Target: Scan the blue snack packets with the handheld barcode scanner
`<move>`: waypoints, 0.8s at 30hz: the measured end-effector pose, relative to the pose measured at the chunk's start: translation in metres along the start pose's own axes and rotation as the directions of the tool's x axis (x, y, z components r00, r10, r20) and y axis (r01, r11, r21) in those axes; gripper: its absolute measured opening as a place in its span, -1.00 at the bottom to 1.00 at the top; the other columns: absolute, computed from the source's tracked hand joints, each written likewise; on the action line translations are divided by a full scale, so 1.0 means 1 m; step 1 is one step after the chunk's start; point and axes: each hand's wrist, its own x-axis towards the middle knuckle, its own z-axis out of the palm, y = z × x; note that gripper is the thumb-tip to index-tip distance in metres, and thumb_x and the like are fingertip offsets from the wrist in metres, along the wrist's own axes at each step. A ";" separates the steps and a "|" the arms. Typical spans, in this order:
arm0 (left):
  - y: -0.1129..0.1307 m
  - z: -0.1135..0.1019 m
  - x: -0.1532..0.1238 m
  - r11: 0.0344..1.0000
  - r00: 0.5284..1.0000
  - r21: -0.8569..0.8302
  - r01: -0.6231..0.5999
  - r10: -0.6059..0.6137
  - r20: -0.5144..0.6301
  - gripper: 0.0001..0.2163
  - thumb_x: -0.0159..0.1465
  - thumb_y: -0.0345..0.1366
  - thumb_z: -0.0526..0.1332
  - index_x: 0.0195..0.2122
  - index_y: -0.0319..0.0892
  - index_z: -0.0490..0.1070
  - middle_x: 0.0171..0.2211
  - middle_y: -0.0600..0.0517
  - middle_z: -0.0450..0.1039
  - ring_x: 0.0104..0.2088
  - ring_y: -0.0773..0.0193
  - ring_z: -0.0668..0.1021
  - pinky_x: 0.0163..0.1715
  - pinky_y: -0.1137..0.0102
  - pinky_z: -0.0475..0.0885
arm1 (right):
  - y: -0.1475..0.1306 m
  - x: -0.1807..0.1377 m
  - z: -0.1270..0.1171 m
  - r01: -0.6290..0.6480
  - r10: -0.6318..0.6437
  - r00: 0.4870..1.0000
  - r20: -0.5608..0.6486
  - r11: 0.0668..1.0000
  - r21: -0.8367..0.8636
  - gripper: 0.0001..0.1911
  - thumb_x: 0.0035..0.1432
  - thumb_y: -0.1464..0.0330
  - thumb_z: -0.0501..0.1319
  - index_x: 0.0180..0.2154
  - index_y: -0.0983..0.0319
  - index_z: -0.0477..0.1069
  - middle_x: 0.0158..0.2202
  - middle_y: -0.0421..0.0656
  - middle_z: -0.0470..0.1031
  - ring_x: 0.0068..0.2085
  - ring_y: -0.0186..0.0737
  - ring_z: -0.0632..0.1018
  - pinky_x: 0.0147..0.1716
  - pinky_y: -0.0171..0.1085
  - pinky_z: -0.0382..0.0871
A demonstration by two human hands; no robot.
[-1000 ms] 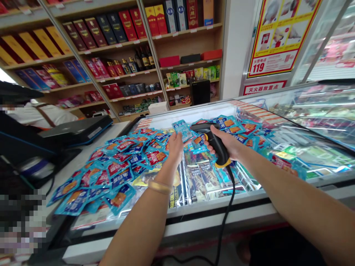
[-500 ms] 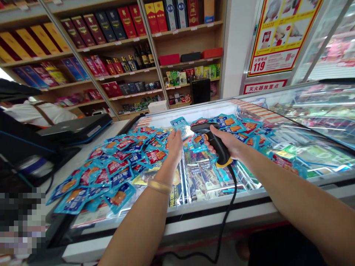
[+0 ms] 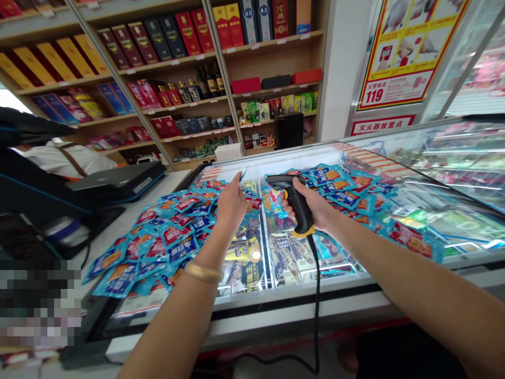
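Note:
My right hand (image 3: pixel 311 206) is wrapped round a black and yellow barcode scanner (image 3: pixel 303 213), whose head points left; its cord hangs over the freezer's front edge. My left hand (image 3: pixel 232 202), with a gold bangle at the wrist, pinches a small blue snack packet (image 3: pixel 243 172). Only a thin edge of that packet shows above the fingers. Below and left of this hand lies a heap of blue and red snack packets (image 3: pixel 173 237). Beyond the scanner is another pile of such packets (image 3: pixel 335 184), spread on the glass.
The glass-topped chest freezer (image 3: pixel 284 305) holds bagged goods in wire baskets. At the left stand a dark checkout machine (image 3: pixel 114 176) and a person in a white top (image 3: pixel 55 160). Shelves with boxes and bottles (image 3: pixel 207 81) line the back, beside a fire-safety poster (image 3: pixel 410 58).
My left hand has moved left, away from the scanner, with the packet turned edge-on. My right hand and the scanner have shifted slightly left. The view has swung a little.

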 end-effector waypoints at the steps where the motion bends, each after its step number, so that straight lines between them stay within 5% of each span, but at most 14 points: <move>1: -0.005 -0.007 -0.002 0.995 0.999 0.101 -0.020 0.017 0.030 -0.54 0.31 -0.43 -0.05 0.22 -0.19 0.30 0.05 -0.18 0.50 -0.01 0.03 0.56 0.04 0.22 0.39 | 0.003 0.003 0.007 -0.015 0.015 1.000 0.013 1.000 0.009 -0.49 0.35 0.02 -0.05 -0.37 0.27 0.37 -0.57 -0.17 0.35 -0.60 -0.38 0.36 -0.67 -0.44 0.32; 6: -0.018 -0.018 -0.019 0.855 0.927 0.482 -0.191 -0.004 0.374 -0.66 0.27 -0.40 0.03 0.01 -0.19 0.48 0.03 -0.19 0.52 0.09 -0.01 0.50 0.18 0.05 0.27 | 0.014 0.013 0.033 -0.056 0.054 0.997 0.061 0.998 0.028 -0.52 0.32 0.01 0.00 -0.35 0.28 0.38 -0.58 -0.18 0.35 -0.60 -0.38 0.36 -0.68 -0.45 0.31; 11: -0.017 -0.012 -0.031 0.835 0.902 0.509 -0.211 -0.034 0.431 -0.62 0.37 -0.34 -0.11 0.04 -0.26 0.43 0.08 -0.25 0.46 0.19 -0.02 0.42 0.21 0.02 0.23 | 0.019 0.014 0.032 -0.055 0.054 0.997 0.046 0.998 0.011 -0.53 0.28 -0.01 0.07 -0.36 0.28 0.38 -0.57 -0.18 0.37 -0.61 -0.39 0.36 -0.68 -0.45 0.31; 18: 0.001 -0.006 -0.023 0.943 0.959 0.302 -0.142 0.056 0.277 -0.57 0.35 -0.27 0.01 0.20 -0.31 0.29 0.24 -0.30 0.29 0.29 -0.05 0.30 0.26 0.06 0.19 | -0.008 0.001 0.005 0.023 -0.024 1.000 -0.016 0.999 -0.048 -0.53 0.30 0.01 0.05 -0.38 0.26 0.39 -0.55 -0.16 0.38 -0.59 -0.37 0.37 -0.67 -0.44 0.32; 24: 0.056 0.033 -0.017 0.982 0.884 0.038 -0.184 0.149 0.443 -0.47 0.31 -0.16 0.12 0.26 -0.30 0.19 0.27 -0.26 0.25 0.28 -0.01 0.32 0.25 0.17 0.22 | -0.037 -0.018 -0.033 0.134 -0.145 0.984 -0.102 0.986 -0.102 -0.58 0.29 0.03 0.07 -0.35 0.24 0.39 -0.55 -0.17 0.38 -0.60 -0.36 0.37 -0.68 -0.42 0.33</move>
